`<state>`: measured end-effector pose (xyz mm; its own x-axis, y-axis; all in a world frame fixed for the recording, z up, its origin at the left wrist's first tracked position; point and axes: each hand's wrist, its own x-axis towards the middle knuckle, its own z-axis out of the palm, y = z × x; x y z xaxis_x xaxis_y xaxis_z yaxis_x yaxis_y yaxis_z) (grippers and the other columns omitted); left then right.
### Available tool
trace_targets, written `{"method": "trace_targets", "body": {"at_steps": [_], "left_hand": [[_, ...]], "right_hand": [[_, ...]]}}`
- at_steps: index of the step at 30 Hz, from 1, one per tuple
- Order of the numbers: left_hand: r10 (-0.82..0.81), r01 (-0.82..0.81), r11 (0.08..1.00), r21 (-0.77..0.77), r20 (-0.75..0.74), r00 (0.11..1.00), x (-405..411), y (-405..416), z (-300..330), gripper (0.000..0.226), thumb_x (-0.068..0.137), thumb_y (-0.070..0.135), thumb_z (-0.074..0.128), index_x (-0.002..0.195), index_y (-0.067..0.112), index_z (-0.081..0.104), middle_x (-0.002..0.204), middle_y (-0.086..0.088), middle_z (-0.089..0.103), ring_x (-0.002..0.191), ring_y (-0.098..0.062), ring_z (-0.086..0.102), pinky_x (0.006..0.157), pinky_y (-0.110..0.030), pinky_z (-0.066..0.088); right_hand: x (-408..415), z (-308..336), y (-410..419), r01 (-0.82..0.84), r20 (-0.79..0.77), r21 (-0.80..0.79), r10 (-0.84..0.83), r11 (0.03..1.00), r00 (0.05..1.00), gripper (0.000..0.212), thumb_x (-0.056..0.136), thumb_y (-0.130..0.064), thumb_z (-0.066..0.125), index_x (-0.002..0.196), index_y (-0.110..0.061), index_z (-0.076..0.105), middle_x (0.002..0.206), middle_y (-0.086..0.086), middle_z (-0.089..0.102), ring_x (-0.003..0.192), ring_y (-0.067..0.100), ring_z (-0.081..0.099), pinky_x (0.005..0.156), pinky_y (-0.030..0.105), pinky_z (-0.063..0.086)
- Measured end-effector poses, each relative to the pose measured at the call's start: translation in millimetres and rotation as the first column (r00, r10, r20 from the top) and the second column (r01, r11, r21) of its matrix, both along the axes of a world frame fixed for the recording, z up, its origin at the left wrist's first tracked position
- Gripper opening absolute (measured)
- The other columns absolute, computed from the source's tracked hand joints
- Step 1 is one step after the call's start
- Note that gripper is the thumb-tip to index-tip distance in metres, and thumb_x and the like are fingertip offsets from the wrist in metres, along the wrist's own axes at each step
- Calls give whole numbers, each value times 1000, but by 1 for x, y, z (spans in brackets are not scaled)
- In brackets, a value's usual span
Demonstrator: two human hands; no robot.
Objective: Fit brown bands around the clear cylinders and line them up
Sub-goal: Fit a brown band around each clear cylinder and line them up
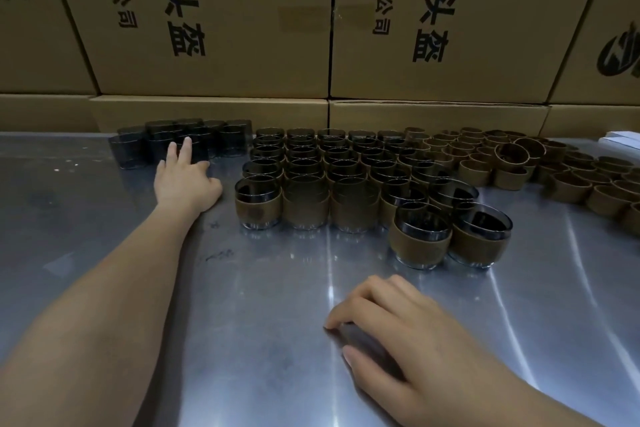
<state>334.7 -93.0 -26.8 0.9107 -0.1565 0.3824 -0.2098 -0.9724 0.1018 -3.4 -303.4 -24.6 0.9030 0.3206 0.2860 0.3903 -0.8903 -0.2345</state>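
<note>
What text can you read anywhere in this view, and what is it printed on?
"P头盔" on the left cardboard box, with smaller "有限公司", cut off by the top edge.
"P头盔" on the right cardboard box, with smaller "有限公司" and "(西区)".
Far-left box: print too blurred to read.
Far-right box: a logo, cut off.

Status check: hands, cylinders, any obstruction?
Left hand reaching bare cylinders, gripping nothing. Right hand resting on table, empty. Banded cylinders in rows. Nothing in the way.

Dim, soft frame; overhead glare streaks the metal table [346,288].
</note>
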Motion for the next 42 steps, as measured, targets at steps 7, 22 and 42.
{"method": "trace_targets", "body": {"at_steps": [7, 22, 42], "left_hand": [[-1, 1, 1000, -1, 16, 1000, 0, -1, 0, 44, 93, 35, 45, 128, 13, 60, 159, -10, 15, 147, -29, 3, 117, -47, 8], [-28, 21, 998, 63, 105, 994, 2, -1, -4, 49, 91, 41, 44, 113, 2, 66, 130, -12, 41, 126, -31, 31, 111, -42, 17], [1, -14, 991, -131, -97, 995, -131, -5, -7, 55, 94, 47, 43, 120, -1, 53, 137, -24, 38, 121, -42, 40, 96, -45, 38]], "right_hand": [[-1, 2, 1, 9, -20, -2, -9, 1000, 1000, 29, 95, -49, 39, 123, -44, 46, 114, -24, 36, 107, -4, 31, 92, 16, 30], [2, 2, -3, 11, -35, 31, -10, 999, 999, 28, 93, -50, 43, 120, -44, 48, 112, -26, 36, 106, -5, 34, 91, 12, 28], [-3, 4, -1, 100, -42, 82, -96, 992, 994, 25, 93, -42, 49, 116, -34, 54, 112, -14, 46, 109, 4, 40, 95, 24, 35]]}}
